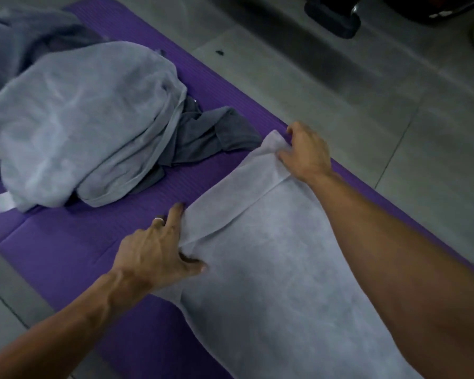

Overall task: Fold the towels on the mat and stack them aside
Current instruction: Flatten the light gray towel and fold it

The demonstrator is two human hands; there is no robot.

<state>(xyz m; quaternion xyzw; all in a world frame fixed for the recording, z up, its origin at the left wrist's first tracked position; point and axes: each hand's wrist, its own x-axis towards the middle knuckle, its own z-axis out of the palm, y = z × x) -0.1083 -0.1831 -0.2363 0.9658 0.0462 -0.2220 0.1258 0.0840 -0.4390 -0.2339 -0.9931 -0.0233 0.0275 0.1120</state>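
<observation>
Both hands pinch the pale towel (271, 269) at mid-frame: left hand (159, 250), right hand (307, 151). They hold its far folded edge, probably to square it on the mat (66, 255).

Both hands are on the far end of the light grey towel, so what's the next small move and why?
Probably draw the far edge toward the body to fold the light grey towel in half: the left hand and right hand already pinch its two far corners, and it lies flat along the purple mat.

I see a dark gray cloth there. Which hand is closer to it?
Right. The right hand grips the towel corner just beside the dark gray cloth; the left hand is farther down.
</observation>
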